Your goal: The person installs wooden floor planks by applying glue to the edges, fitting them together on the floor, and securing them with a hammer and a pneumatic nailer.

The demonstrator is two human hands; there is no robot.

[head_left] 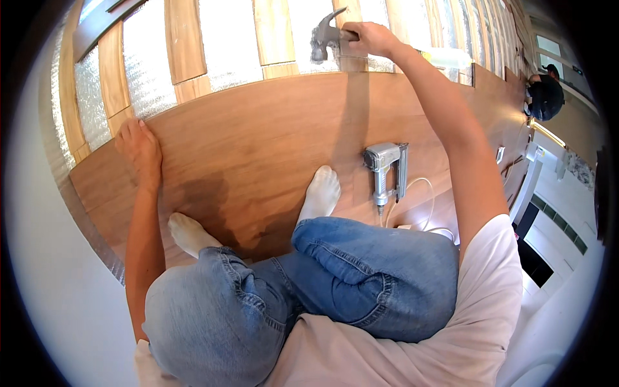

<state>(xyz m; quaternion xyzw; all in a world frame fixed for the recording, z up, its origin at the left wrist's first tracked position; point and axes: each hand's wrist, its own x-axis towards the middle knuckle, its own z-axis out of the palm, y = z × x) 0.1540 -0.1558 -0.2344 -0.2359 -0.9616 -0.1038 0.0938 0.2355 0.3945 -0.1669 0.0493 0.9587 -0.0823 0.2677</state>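
Observation:
My right hand (373, 39) is closed round the handle of a claw hammer (327, 37), raised over the wooden strips beyond the laid floor. The hammer's dark metal head points left, its claw upward. At the far left edge of the brown wood floorboards (271, 116), my left hand (140, 149) bends its fingers over the board's edge. A silver nail gun (384, 169) lies on the boards right of my right foot, with a pale air hose (431, 193) running from it.
Pale wooden battens (186, 39) cross silvery foil underlay (147, 51) ahead. A dark plank (103, 29) lies at the far left. Beyond my right arm is a clear yellowish bottle (448, 58). Another person (545, 94) crouches at the far right. A white wall (39, 258) borders the left.

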